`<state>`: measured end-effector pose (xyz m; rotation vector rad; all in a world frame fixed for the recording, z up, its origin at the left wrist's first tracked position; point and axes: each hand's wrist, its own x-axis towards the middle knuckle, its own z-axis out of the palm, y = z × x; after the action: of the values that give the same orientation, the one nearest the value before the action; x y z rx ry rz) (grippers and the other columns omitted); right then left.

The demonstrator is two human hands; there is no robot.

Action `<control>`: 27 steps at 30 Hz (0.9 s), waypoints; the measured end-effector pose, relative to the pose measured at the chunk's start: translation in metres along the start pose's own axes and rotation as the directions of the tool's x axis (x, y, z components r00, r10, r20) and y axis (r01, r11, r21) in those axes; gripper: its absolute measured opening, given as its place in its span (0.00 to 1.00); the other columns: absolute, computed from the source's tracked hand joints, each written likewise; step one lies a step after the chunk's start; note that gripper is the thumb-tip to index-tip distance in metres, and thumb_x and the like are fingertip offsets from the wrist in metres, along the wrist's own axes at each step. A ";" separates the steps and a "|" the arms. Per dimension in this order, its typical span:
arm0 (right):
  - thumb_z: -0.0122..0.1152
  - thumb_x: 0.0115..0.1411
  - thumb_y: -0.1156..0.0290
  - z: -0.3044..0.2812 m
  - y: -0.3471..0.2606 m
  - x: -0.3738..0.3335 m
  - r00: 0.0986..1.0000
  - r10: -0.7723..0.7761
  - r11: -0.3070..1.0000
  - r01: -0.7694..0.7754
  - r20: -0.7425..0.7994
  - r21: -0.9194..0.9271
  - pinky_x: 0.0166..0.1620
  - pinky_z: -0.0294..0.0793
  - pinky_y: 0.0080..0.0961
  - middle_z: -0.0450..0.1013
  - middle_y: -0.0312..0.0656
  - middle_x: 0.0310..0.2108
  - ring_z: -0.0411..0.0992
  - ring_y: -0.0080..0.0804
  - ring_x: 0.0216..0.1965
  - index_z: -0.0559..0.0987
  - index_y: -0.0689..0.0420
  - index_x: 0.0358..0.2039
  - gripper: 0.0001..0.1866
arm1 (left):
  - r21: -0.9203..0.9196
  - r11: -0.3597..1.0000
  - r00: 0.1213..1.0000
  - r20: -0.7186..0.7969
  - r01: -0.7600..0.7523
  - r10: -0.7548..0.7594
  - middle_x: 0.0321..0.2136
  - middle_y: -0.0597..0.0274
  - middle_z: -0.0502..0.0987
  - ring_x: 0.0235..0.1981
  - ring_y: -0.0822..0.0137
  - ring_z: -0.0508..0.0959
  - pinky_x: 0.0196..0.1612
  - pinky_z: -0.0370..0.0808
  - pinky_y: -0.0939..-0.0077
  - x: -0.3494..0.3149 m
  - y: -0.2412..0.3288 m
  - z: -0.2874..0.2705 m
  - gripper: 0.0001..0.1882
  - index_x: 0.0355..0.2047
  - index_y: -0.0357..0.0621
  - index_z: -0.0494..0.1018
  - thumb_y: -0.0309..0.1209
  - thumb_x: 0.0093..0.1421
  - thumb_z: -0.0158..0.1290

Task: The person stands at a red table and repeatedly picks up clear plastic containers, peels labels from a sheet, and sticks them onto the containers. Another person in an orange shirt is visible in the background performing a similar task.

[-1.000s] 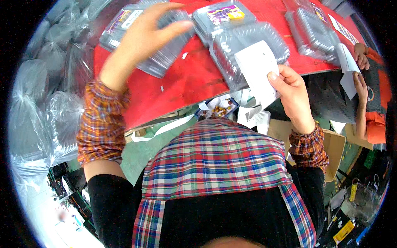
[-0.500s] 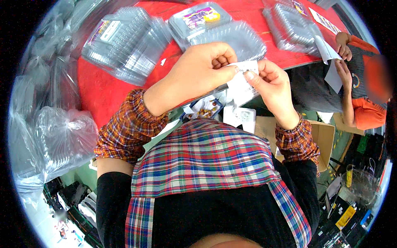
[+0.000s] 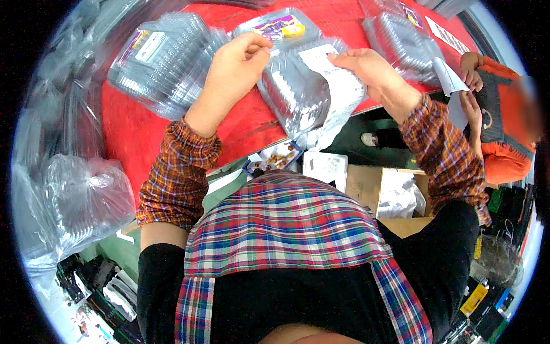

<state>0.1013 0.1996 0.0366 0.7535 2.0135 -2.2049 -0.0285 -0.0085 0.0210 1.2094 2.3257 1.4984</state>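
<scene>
Above the red table, my left hand (image 3: 238, 66) is closed in a pinch, with a pale edge of what looks like a small white label (image 3: 275, 53) at its fingertips. My right hand (image 3: 372, 69) grips a long strip of white printed labels (image 3: 338, 86) between thumb and fingers. That strip curls down past the table's near edge. Beneath it, between my hands, sits a stack of clear plastic clamshell containers (image 3: 292, 92). Just behind that stack is another clear container (image 3: 243, 27) with a purple and yellow label (image 3: 279, 27) on its lid.
More clear clamshell stacks stand on the red table (image 3: 132, 129) at left (image 3: 166, 63) and right (image 3: 398, 46). Bagged containers (image 3: 89, 195) are at far left. Below the edge are a blue tray (image 3: 275, 156) and a cardboard box (image 3: 364, 186). A co-worker (image 3: 504, 109) holds white paper at right.
My hands have moved apart: the left went up and left, the right up and right with the label strip. The clamshell stack between them is now more exposed.
</scene>
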 end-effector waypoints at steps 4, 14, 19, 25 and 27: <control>0.59 0.56 0.69 0.001 0.000 0.016 0.997 0.076 0.993 -0.077 -0.014 -0.093 0.29 0.74 0.31 0.77 0.48 0.31 0.76 0.33 0.29 0.76 0.73 0.37 0.17 | 0.096 0.993 0.996 -0.035 -0.075 0.079 0.32 0.61 0.76 0.35 0.70 0.75 0.40 0.70 0.78 0.000 -0.015 0.005 0.10 0.37 0.43 0.76 0.24 0.57 0.48; 0.60 0.54 0.68 -0.007 -0.001 0.032 0.988 0.145 0.949 -0.154 -0.051 -0.274 0.28 0.73 0.31 0.77 0.46 0.30 0.75 0.33 0.28 0.77 0.71 0.35 0.16 | 0.380 0.831 0.901 0.013 -0.406 0.434 0.44 0.57 0.73 0.48 0.54 0.68 0.53 0.62 0.62 0.019 -0.013 0.053 0.21 0.38 0.54 0.79 0.18 0.47 0.45; 0.59 0.55 0.66 -0.004 -0.008 0.029 0.987 0.128 0.901 -0.155 -0.092 -0.406 0.27 0.70 0.26 0.76 0.43 0.26 0.74 0.27 0.25 0.78 0.69 0.31 0.15 | 0.504 0.770 0.917 0.145 -0.392 0.372 0.49 0.54 0.69 0.52 0.50 0.64 0.54 0.62 0.60 0.014 -0.006 0.058 0.23 0.42 0.53 0.76 0.19 0.46 0.46; 0.60 0.56 0.63 -0.013 -0.020 0.026 0.989 -0.145 0.587 0.085 -0.001 -0.805 0.25 0.68 0.22 0.75 0.38 0.23 0.71 0.21 0.23 0.79 0.65 0.29 0.15 | 0.422 0.839 0.939 0.125 -0.342 0.320 0.47 0.50 0.70 0.47 0.46 0.68 0.49 0.66 0.54 0.021 -0.021 0.060 0.25 0.52 0.41 0.66 0.23 0.51 0.46; 0.60 0.56 0.62 -0.014 -0.035 0.010 0.984 -0.180 0.690 0.115 -0.015 -0.715 0.24 0.67 0.20 0.74 0.36 0.22 0.70 0.19 0.22 0.79 0.64 0.29 0.15 | 0.455 0.839 0.954 0.183 -0.296 0.238 0.45 0.47 0.72 0.44 0.46 0.71 0.47 0.68 0.54 0.016 -0.024 0.060 0.25 0.53 0.37 0.63 0.23 0.52 0.45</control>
<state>0.0839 0.2207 0.0647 0.5831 2.7523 -1.2192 -0.0232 0.0403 -0.0236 1.7506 2.6155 0.8815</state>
